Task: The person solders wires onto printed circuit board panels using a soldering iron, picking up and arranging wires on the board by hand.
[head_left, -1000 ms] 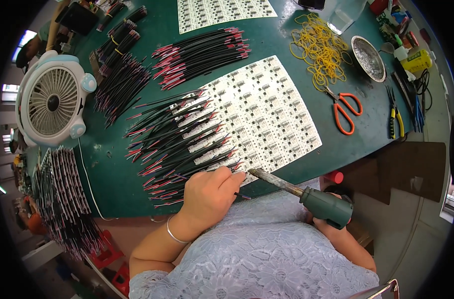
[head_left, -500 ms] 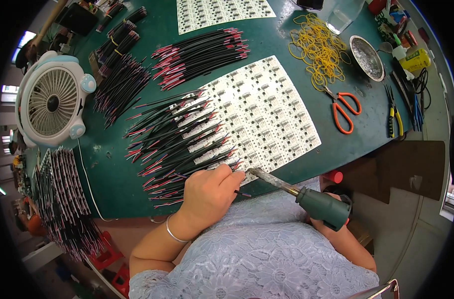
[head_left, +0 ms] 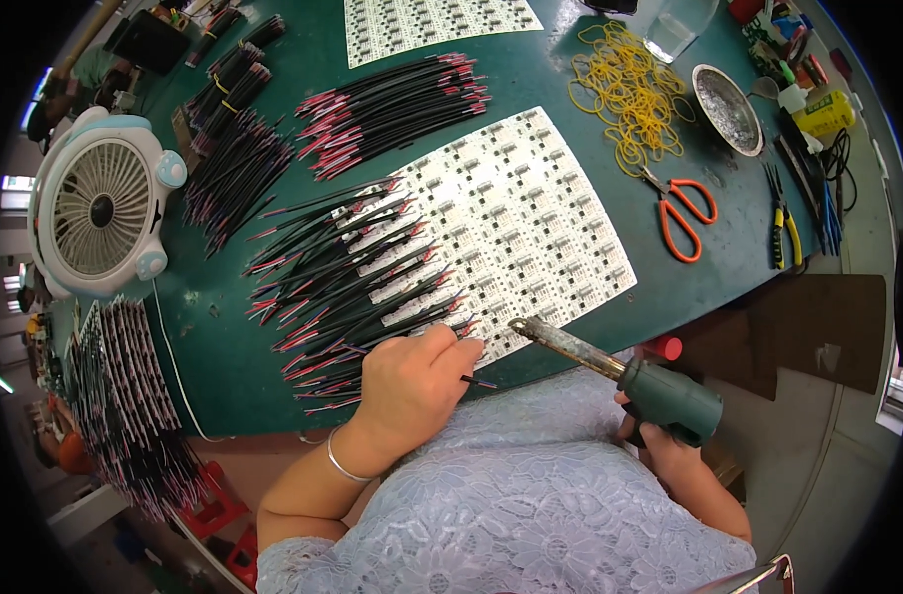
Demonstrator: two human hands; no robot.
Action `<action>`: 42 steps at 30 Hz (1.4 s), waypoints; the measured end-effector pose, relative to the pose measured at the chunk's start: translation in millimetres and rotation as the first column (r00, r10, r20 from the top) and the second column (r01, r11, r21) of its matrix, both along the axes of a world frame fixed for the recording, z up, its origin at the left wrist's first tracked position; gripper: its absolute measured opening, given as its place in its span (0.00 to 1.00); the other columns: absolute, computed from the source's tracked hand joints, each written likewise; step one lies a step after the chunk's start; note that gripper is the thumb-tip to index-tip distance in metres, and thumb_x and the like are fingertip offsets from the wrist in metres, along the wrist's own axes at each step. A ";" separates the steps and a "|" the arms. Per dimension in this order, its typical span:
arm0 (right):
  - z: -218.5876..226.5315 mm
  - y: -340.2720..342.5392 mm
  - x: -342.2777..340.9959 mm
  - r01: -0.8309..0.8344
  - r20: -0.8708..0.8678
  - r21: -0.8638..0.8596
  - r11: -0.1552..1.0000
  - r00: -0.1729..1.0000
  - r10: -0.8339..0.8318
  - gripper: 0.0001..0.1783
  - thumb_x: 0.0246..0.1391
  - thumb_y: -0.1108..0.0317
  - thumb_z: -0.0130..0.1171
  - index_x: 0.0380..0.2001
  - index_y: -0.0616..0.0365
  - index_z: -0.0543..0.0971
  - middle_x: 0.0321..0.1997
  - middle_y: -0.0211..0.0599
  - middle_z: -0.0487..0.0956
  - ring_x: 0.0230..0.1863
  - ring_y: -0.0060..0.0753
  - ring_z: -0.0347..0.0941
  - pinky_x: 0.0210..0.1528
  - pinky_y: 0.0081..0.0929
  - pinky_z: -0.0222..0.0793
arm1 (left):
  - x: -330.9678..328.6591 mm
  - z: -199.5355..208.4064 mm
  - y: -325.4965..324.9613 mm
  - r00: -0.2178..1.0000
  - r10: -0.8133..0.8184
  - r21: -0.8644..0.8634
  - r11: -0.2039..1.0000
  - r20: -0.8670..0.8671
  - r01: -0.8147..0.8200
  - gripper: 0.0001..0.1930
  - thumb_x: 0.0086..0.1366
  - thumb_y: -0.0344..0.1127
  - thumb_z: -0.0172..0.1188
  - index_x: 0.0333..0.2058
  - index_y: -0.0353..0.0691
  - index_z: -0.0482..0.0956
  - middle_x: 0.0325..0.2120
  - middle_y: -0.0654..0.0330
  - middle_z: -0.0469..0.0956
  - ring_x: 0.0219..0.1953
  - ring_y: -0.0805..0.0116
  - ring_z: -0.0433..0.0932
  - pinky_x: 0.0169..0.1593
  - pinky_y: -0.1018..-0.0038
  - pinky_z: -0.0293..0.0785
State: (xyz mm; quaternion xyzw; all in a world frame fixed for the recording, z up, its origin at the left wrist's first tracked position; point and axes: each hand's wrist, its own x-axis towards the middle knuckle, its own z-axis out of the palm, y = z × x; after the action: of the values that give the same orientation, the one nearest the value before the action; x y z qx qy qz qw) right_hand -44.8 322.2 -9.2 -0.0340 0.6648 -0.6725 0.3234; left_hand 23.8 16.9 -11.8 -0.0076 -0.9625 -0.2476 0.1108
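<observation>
My left hand [head_left: 412,381] is closed in a pinch at the lower edge of a white circuit board panel [head_left: 516,208]. A short black cable [head_left: 479,382] sticks out from under its fingers. Many black cables [head_left: 343,267] with red, white and blue wire ends lie across the panel's left side, in rows. My right hand [head_left: 664,443] is wrapped round the grip of a green soldering iron [head_left: 669,401], partly hidden behind its body. The iron's darkened metal tip points left over the panel, a little to the right of my left fingertips and apart from them.
Bundled cables [head_left: 397,109] lie beyond the panel, near a second panel [head_left: 442,25]. To the right are yellow rubber bands [head_left: 630,94], a metal bowl [head_left: 729,111], orange-handled scissors [head_left: 681,223] and yellow-black pliers [head_left: 783,228]. A fan [head_left: 100,208] stands left; finished-looking wired panels [head_left: 125,366] hang nearby.
My right hand has drawn the soldering iron to the right, so its tip has come away from my left fingertips. The left hand keeps its pinch almost in place.
</observation>
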 end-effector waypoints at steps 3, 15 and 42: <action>-10.0 8.4 2.4 -0.051 -0.050 0.085 0.995 0.997 0.055 0.16 0.47 0.77 0.61 0.42 0.62 0.75 0.38 0.36 0.76 0.37 0.31 0.75 0.35 0.28 0.73 | -2.0 -0.7 -2.1 1.000 0.018 0.061 0.998 0.005 -0.019 0.09 0.47 0.27 0.66 0.30 0.45 0.81 0.21 0.64 0.73 0.20 0.65 0.73 0.23 0.71 0.68; 5.4 -7.1 -10.6 -0.216 -0.405 0.384 0.897 0.834 0.374 0.16 0.42 0.72 0.66 0.39 0.58 0.80 0.42 0.40 0.78 0.44 0.43 0.74 0.47 0.35 0.69 | -4.0 0.4 -7.4 0.999 -0.020 0.117 0.993 0.048 0.014 0.10 0.45 0.26 0.66 0.29 0.45 0.82 0.21 0.65 0.74 0.20 0.66 0.74 0.24 0.72 0.69; 11.4 -40.9 -72.4 0.189 -0.130 -0.312 0.931 0.962 -0.238 0.31 0.52 0.57 0.59 0.52 0.70 0.67 0.45 0.50 0.75 0.27 0.34 0.76 0.23 0.27 0.73 | -30.3 76.0 -80.1 0.948 0.268 -0.254 0.918 -0.173 -0.305 0.13 0.48 0.28 0.64 0.36 0.43 0.82 0.29 0.62 0.77 0.32 0.61 0.75 0.33 0.68 0.71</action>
State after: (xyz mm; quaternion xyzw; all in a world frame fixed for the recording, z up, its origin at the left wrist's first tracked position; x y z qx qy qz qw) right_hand -117.2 281.3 2.2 -0.0653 0.5806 -0.7907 0.1829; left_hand -6.5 -63.2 64.2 0.1015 -0.9686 -0.0903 0.2082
